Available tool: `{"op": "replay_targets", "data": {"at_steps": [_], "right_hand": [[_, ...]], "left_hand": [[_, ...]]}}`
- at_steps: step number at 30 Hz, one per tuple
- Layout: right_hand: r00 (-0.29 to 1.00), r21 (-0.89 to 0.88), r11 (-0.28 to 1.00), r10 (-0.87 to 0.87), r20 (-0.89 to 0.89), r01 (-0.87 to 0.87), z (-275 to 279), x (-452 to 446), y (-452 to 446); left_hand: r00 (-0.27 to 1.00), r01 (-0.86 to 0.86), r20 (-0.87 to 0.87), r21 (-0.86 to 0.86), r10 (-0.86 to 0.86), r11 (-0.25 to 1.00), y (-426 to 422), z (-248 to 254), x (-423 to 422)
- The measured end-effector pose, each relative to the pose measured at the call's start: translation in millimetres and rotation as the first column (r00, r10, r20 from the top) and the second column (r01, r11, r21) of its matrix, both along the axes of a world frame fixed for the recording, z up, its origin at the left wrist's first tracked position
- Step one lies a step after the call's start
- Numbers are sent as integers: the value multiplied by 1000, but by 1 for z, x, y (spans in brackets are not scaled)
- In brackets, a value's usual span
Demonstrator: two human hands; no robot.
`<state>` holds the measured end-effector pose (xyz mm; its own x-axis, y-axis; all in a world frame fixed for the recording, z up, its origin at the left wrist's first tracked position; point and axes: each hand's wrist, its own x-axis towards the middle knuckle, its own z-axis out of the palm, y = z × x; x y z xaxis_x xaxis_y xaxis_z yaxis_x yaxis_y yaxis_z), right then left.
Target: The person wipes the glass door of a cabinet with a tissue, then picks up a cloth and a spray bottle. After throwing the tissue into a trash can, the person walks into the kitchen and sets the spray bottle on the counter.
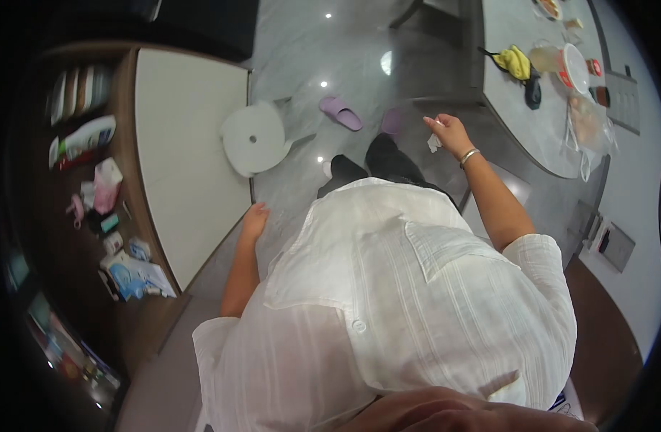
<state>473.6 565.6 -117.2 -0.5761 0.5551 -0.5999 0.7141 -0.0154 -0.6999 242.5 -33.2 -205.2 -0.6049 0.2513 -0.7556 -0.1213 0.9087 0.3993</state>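
My right hand (451,135), with a silver bracelet (469,156) at the wrist, is held out to the front right. Its fingers are closed in a pinch on a crumpled white tissue (435,143), which hangs below them. On the other side, my left hand (254,220) hangs low beside the edge of the white cabinet door (190,151). Its fingers are loosely bent and nothing shows in them; whether it touches the door edge I cannot tell. A white stool (254,140) stands on the floor ahead of that hand.
Purple slippers (341,114) lie on the grey tiled floor (294,65). At the right, a table (514,119) carries a yellow item (514,63), a white-lidded tub (575,70) and a plastic bag (588,126). Open shelves with a tissue pack (108,183) and bottles stand left.
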Motion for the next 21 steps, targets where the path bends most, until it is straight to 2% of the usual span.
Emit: {"op": "replay_targets", "data": {"at_steps": [3, 6, 10, 13, 15, 18, 21], "right_hand": [[998, 98, 994, -34, -58, 40, 9, 34, 47], [981, 186, 967, -151, -122, 172, 16, 68, 84], [927, 353, 860, -312, -207, 368, 3, 116, 122], [896, 568, 704, -416, -158, 427, -16, 149, 154], [872, 570, 707, -489, -34, 418, -30, 170, 164], [862, 583, 735, -495, 111, 347, -45, 184, 172], [844, 584, 744, -506, 176, 324, -35, 172, 172]], "left_hand": [[955, -290, 87, 100, 282, 952, 54, 15, -16], [984, -174, 59, 114, 168, 978, 110, 26, -20], [997, 8, 80, 131, -19, 991, 174, 43, -12], [979, 193, 34, 182, -202, 964, 197, 47, -15], [953, 296, -2, 212, -302, 931, 201, 51, -17], [881, 472, -88, 120, -464, 874, 184, 51, -40], [932, 350, -138, 109, -334, 930, 142, 38, -69]]}}
